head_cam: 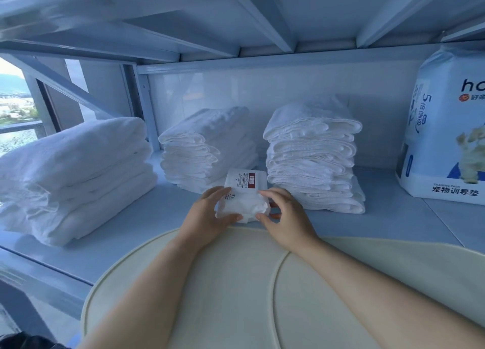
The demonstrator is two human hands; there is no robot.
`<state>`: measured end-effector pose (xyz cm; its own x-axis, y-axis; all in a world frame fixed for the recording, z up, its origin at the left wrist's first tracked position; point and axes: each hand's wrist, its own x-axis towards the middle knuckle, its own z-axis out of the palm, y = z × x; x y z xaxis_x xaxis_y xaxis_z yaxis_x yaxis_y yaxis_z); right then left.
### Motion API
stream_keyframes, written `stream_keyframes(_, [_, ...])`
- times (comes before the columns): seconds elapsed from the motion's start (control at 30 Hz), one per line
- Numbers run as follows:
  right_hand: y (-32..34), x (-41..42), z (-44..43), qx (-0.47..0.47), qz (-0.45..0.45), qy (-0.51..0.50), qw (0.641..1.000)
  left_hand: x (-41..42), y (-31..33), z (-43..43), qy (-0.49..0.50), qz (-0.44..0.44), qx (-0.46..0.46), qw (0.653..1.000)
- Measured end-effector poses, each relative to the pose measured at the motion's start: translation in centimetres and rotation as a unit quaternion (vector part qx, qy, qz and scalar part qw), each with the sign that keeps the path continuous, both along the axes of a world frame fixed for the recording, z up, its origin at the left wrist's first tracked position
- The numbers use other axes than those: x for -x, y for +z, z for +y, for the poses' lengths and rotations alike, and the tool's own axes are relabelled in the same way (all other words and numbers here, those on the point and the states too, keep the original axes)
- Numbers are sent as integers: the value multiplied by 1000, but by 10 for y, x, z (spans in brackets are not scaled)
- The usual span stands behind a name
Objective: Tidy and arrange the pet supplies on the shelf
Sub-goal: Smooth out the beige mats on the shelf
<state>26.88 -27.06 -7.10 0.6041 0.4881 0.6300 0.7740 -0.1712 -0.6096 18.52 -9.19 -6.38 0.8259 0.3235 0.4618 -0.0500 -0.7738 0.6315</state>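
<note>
Fingers (218,193) of our left hand (208,213) and right hand (287,217) curl round a small white soft packet with red label (242,200), low at the pale blue metal shelf (157,219); folded white towel stacks (312,157) crowd just beyond.

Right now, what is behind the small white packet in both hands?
Two stacks of folded white cloths stand behind the packet: the shorter stack to its left, the taller stack to its right, the back wall between them. The packet hides the shorter stack's near lower corner.
</note>
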Motion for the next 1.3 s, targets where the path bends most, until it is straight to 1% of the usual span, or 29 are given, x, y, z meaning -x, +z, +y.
stream_keyframes(0.07, [0,0,0,11,-1,-3,1000,-1,0,1,2,-12,-10,1000])
stream_keyframes(0.17, [-1,1,0,26,-8,-4,1000,0,0,0,36,-17,-52,998])
stream_keyframes(0.33, [-2,3,1,31,-11,-25,999,1,-1,-2,70,-21,-79,994])
stream_keyframes(0.43, [-1,3,1,38,9,-35,999,1,-2,0,93,-16,-84,992])
stream_keyframes(0.53, [-1,3,1,53,10,-40,998,2,-3,5,118,-7,-76,990])
stream_keyframes(0.6, [-1,2,2,61,11,-46,997,3,-2,7,111,-10,-82,990])
stream_keyframes(0.67, [-1,1,1,64,14,-50,997,5,-1,4,75,-21,-107,991])
stream_keyframes(0.77, [-1,1,1,73,14,-51,996,8,2,-4,13,-30,-119,992])
stream_keyframes(0.83, [-1,2,2,80,10,-53,995,9,2,-6,-8,-27,-134,991])
stream_keyframes(1.07, [-2,3,0,117,-9,-53,992,8,2,-8,18,-1,-157,987])
stream_keyframes(1.17, [2,4,-2,149,10,-62,987,8,4,-12,21,-6,-158,987])
stream_keyframes(1.3, [10,4,-7,215,24,-59,975,17,13,-9,32,21,-160,986])
